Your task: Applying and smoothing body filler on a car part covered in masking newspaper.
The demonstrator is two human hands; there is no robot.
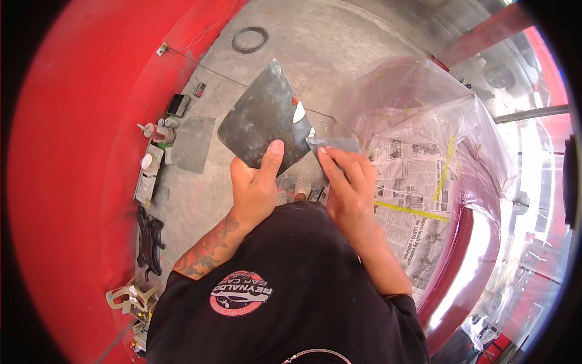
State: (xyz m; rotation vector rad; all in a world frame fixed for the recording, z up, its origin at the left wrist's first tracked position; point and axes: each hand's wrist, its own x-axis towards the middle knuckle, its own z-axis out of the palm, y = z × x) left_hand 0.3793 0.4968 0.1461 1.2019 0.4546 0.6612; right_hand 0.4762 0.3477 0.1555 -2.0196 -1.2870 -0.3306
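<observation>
My left hand (pixel 254 185) grips the lower corner of a dark grey mixing board (pixel 254 118), its thumb lying on top. Near the board's right edge sits a small dab of white paste (pixel 299 113), with a spot of red paste (pixel 295 100) just above it. In my right hand (pixel 351 182) is a flat grey spreader (pixel 341 144), pinched with the fingers along its face. The spreader's left corner is close to the board's right edge beside a white smear; whether they touch I cannot tell.
To the right, a car body (pixel 451 267) is masked with newspaper (pixel 400 236), yellow tape (pixel 418 211) and clear plastic sheeting (pixel 418 91). Along the red wall (pixel 91 151) at left stand bottles (pixel 154 132) and a black bracket-like part (pixel 148 242). A coiled hose or cable (pixel 250 40) lies on the concrete floor.
</observation>
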